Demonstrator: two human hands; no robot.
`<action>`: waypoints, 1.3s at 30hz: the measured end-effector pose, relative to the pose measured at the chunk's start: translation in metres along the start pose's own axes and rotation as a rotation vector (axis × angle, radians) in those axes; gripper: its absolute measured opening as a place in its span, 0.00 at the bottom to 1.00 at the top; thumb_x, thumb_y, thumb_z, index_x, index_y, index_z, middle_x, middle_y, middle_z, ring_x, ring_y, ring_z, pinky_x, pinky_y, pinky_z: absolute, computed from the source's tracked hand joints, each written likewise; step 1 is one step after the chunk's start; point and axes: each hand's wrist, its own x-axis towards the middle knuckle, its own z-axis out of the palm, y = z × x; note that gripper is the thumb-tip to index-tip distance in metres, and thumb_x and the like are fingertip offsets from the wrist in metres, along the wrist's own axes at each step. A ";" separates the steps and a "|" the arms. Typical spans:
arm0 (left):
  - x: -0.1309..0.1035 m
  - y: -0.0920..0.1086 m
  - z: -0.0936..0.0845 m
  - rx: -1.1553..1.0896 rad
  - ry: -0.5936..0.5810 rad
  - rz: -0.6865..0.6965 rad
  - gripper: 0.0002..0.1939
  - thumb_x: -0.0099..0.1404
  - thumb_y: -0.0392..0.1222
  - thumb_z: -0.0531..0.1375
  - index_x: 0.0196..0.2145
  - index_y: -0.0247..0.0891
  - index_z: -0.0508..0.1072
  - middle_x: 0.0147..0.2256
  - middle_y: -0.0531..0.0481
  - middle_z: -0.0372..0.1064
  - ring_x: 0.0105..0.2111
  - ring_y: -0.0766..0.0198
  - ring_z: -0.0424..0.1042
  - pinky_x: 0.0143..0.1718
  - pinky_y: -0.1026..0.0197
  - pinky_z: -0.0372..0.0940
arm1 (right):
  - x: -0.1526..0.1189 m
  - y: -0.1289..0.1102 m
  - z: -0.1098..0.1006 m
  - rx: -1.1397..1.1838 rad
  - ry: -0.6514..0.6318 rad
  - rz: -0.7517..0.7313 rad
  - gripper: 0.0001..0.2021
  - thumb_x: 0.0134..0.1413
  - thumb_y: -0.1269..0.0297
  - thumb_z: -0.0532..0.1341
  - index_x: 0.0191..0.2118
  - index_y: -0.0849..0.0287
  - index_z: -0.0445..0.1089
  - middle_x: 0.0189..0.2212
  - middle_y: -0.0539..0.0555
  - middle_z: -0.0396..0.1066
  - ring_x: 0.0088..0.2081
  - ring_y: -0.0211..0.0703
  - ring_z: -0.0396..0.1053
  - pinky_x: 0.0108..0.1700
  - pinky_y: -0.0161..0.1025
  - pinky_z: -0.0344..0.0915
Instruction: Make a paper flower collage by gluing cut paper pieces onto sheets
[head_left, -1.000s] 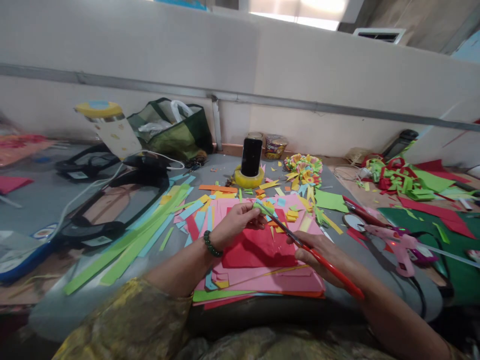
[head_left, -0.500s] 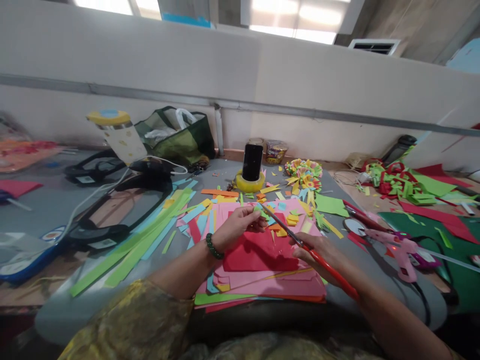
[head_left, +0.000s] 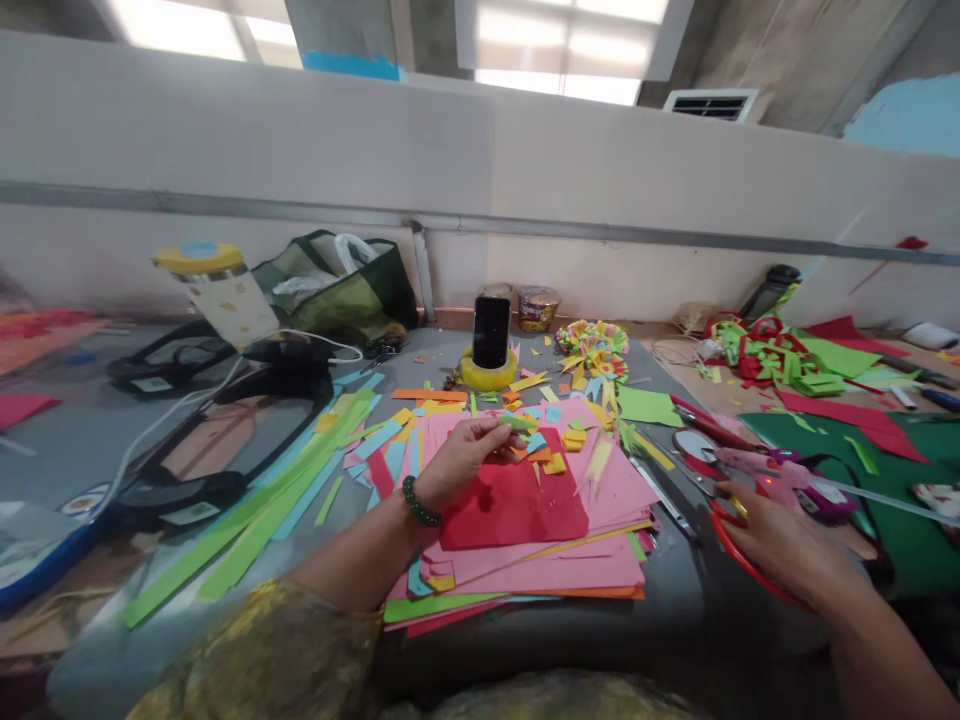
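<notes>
Green paper piece (head_left: pixel 516 423) pinched by left hand (head_left: pixel 472 452) at red sheet (head_left: pixel 499 510); scissors (head_left: pixel 726 541) gripped by right hand (head_left: pixel 784 542), right of sheet

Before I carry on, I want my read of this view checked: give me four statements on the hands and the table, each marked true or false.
1. The left hand holds a green paper piece. True.
2. The right hand is over the red sheet. False: it is on the red-handled scissors, near the pink glue gun.
3. The phone stands in a yellow ring. True.
4. The green bag is right of the phone. False: it is left.
</notes>
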 end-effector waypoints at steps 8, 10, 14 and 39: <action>-0.005 0.004 0.004 -0.065 -0.004 -0.055 0.22 0.47 0.58 0.69 0.26 0.35 0.76 0.27 0.46 0.77 0.27 0.63 0.73 0.34 0.60 0.69 | 0.009 -0.010 0.012 -0.116 -0.116 0.069 0.24 0.60 0.67 0.51 0.58 0.68 0.69 0.47 0.70 0.77 0.49 0.64 0.76 0.48 0.53 0.70; -0.006 0.004 0.004 -0.080 -0.001 -0.055 0.21 0.48 0.58 0.69 0.26 0.35 0.76 0.27 0.45 0.77 0.27 0.62 0.73 0.35 0.60 0.69 | 0.013 -0.013 0.008 -0.163 -0.129 0.056 0.23 0.60 0.68 0.51 0.59 0.63 0.69 0.47 0.69 0.77 0.47 0.65 0.76 0.45 0.54 0.71; -0.006 0.004 0.005 -0.059 -0.019 -0.052 0.23 0.48 0.60 0.69 0.25 0.36 0.73 0.26 0.45 0.76 0.27 0.62 0.73 0.34 0.59 0.69 | 0.015 -0.035 -0.017 -0.213 -0.147 0.077 0.22 0.59 0.74 0.50 0.55 0.64 0.72 0.48 0.71 0.76 0.48 0.65 0.76 0.45 0.54 0.71; -0.002 -0.010 0.002 0.448 -0.035 0.187 0.17 0.57 0.53 0.66 0.37 0.35 0.79 0.33 0.45 0.78 0.31 0.61 0.74 0.34 0.60 0.70 | 0.076 -0.165 0.000 1.097 -0.288 -0.698 0.14 0.57 0.60 0.59 0.48 0.58 0.65 0.25 0.44 0.62 0.26 0.35 0.62 0.31 0.35 0.60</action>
